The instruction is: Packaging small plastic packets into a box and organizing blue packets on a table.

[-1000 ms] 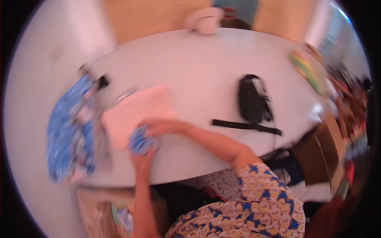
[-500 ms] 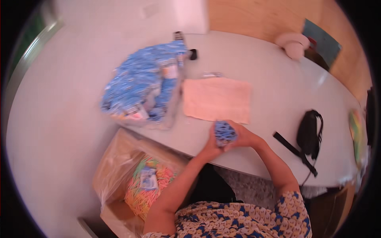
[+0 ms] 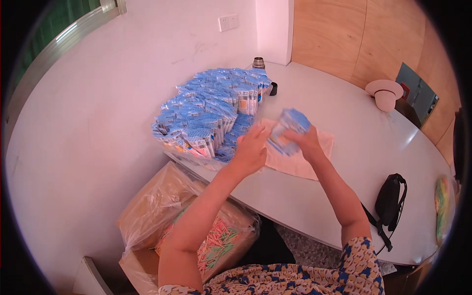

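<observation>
My right hand (image 3: 304, 141) is closed around a bundle of small clear packets (image 3: 293, 120) with blue patterned tops, blurred by motion, above the peach cloth (image 3: 295, 164). To its left, my left hand (image 3: 251, 151) has its fingers curled beside the large clear plastic bag (image 3: 209, 163); whether they pinch its edge is hidden. Many blue-topped packets (image 3: 201, 115) stand packed in rows inside that bag, on the table's left part.
Below the table's edge stands a cardboard box (image 3: 142, 194) lined with clear plastic, holding pink, green and orange thin sticks (image 3: 219, 241). A black pouch with straps (image 3: 391, 199) lies at right. A pink hat (image 3: 384, 93) and a flask (image 3: 258, 63) are farther back on the table (image 3: 339, 118).
Both hands held the bundle upright near the table's front edge. Now my right hand alone carries it, tilted, over the cloth, and my left hand has moved to the bag. The view has shifted.
</observation>
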`<move>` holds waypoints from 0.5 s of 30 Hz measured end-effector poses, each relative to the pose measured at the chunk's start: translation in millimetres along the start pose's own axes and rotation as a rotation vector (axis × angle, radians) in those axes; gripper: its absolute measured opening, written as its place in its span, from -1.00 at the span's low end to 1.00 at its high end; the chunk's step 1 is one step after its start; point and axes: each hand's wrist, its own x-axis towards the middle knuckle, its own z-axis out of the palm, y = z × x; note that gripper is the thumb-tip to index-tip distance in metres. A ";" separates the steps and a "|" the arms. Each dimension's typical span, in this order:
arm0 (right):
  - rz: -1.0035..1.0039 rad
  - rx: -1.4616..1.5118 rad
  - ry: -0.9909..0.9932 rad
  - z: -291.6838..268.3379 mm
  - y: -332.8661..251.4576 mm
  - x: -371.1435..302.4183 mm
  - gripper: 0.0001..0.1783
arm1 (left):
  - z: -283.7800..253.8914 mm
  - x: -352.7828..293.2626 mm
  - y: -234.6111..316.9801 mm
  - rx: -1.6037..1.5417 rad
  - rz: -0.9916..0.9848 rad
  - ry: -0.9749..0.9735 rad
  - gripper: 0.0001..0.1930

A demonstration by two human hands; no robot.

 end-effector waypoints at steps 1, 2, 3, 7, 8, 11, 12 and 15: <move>-0.089 -0.019 0.023 7.9 2.1 22.4 -0.41 | -9.8 16.9 3.9 -0.004 0.006 0.004 -0.32; -0.095 -0.024 0.026 13.9 5.5 43.8 -0.41 | -23.3 33.8 12.4 0.124 -0.159 -0.144 -0.36; -0.178 -0.094 0.017 22.3 7.8 60.8 -0.39 | -30.9 42.3 15.6 0.254 -0.326 -0.293 -0.40; -0.298 -0.565 0.042 69.8 8.8 111.6 -0.35 | -32.2 17.5 -51.9 0.460 -0.134 0.110 -0.46; -0.296 -0.559 0.031 89.2 13.2 118.8 -0.35 | -39.7 13.5 -64.4 0.635 -0.110 0.066 -0.48; -0.125 -1.090 0.071 121.0 27.0 140.1 -0.37 | -41.1 24.1 -75.1 0.796 -0.107 0.008 -0.52; -0.114 -1.015 0.109 124.5 31.7 144.0 -0.38 | -40.9 25.0 -74.7 0.789 -0.144 -0.008 -0.53; -0.193 -0.799 0.109 113.1 53.2 140.3 -0.40 | -38.6 25.8 -78.4 0.823 -0.133 -0.023 -0.51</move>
